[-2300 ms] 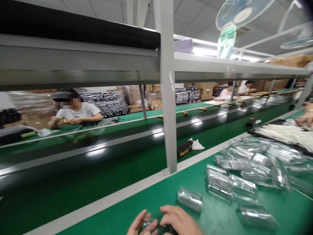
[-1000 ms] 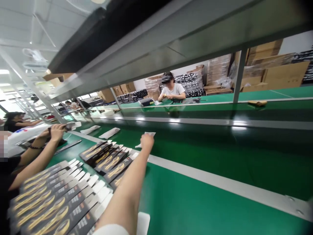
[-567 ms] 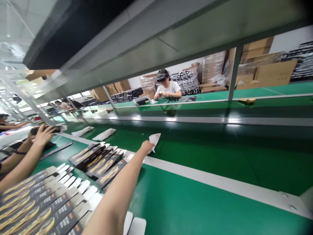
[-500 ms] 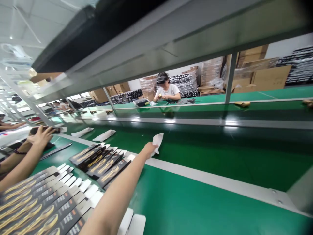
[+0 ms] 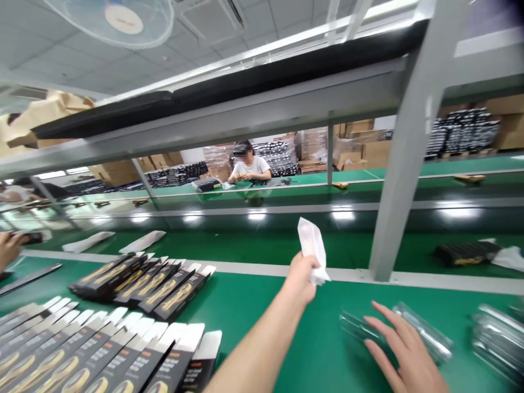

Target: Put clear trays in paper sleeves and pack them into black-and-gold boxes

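Left hand pinches a white paper packet; right hand, fingers spread, rests on a clear plastic case — best steady the case first

My left hand is bare: no glove, no ring, no band at the wrist. The forearm behind it runs toward 7 o'clock, bare along all of its visible length, with no sleeve edge showing. My right hand, at 5 o'clock, is bare too, with short, plain, unpainted nails and no ring on any finger I can see.
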`<state>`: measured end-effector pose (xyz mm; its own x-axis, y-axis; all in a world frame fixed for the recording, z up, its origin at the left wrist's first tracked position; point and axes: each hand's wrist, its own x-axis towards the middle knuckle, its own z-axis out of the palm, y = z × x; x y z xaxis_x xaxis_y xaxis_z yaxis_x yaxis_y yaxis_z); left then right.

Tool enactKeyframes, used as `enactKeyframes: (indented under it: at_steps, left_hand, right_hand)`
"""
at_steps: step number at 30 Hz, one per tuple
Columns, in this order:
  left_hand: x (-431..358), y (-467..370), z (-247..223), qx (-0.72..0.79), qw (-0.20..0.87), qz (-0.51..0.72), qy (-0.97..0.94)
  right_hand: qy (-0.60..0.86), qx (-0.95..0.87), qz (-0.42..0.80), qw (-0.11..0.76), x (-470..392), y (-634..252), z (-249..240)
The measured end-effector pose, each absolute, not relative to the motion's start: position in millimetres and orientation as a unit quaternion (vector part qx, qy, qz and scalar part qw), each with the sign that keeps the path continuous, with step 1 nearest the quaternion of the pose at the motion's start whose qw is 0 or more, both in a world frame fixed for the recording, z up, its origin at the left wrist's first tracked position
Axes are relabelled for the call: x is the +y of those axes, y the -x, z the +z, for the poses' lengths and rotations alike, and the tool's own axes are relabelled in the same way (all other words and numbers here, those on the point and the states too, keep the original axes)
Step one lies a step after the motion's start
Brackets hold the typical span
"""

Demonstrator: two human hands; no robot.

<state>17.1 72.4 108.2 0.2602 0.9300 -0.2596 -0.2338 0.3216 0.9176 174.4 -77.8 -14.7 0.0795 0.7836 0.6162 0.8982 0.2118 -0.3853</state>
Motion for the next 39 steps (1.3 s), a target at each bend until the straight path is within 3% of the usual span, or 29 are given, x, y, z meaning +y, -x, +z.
enactKeyframes:
  at_steps: [5,8,11,15,21,23,27,32,39]
  left_hand:
    - [-28,-35,79,0.353,0.781,0.390,-0.337]
    - [-66,-24,57,0.339,0.829,0.324,-0.303]
    - [-83,-7,50,0.308,0.861,0.252,-0.317]
    - [-87,7,67,0.234,0.902,0.286,-0.223]
    - [-79,6,79,0.354,0.863,0.359,-0.033]
    - [-76,7,75,0.370,0.856,0.362,0.003]
    - [-67,15,71,0.389,0.851,0.351,0.025]
    - [-48,28,76,0.393,0.798,0.456,-0.038]
    - [-57,33,70,0.390,0.818,0.400,-0.140]
  right_hand:
    - [0.587,-0.556,0.285,0.515,-89,-156,26]
    - [0.569,-0.560,0.375,0.472,-99,-150,43]
    - [0.606,-0.602,0.339,0.394,-112,-146,60]
    - [0.626,-0.666,0.267,0.307,-123,-130,73]
    - [0.576,-0.765,-0.153,0.244,-122,-93,53]
    - [0.548,-0.772,-0.227,0.227,-126,-92,45]
    - [0.508,-0.826,-0.160,0.184,-147,-112,48]
    - [0.527,-0.814,0.003,0.245,-141,-150,59]
    - [0.629,-0.749,-0.001,0.210,-75,-175,25]
